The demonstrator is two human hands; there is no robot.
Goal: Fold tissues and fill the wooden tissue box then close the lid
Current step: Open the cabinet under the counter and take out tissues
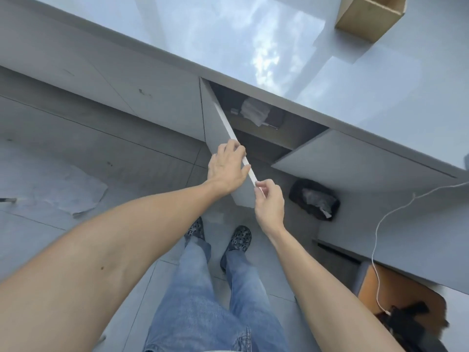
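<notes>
The wooden tissue box (369,15) stood open-topped at the far right corner of the glossy table (279,47), well apart from both hands and far beyond the fingers. A wad of white tissues (255,111) lay inside the open cabinet under the table, on a shelf just beyond the fingers of the left hand.

The left hand (228,168) lay over the top edge of the open cabinet door (218,138), its fingers (239,149) curled across the white edge and gripping it. The right hand (270,201) sat just below and to the right on the same edge, its fingers (261,186) pinched closed on the door's lower corner. The two hands were near each other but not touching.

To the right of the right-hand fingers, a second cabinet door (355,161) stood swung open. Below it, a black bin (314,199) with crumpled paper inside rested on the floor. A thin white cable (375,240) trailed down further to the right. Well to the left of the left-hand fingers, a flat grey sheet (63,191) lay on the tiled floor. Beneath the hands, the person's jeans (210,288) and patterned shoes (238,241) showed.
</notes>
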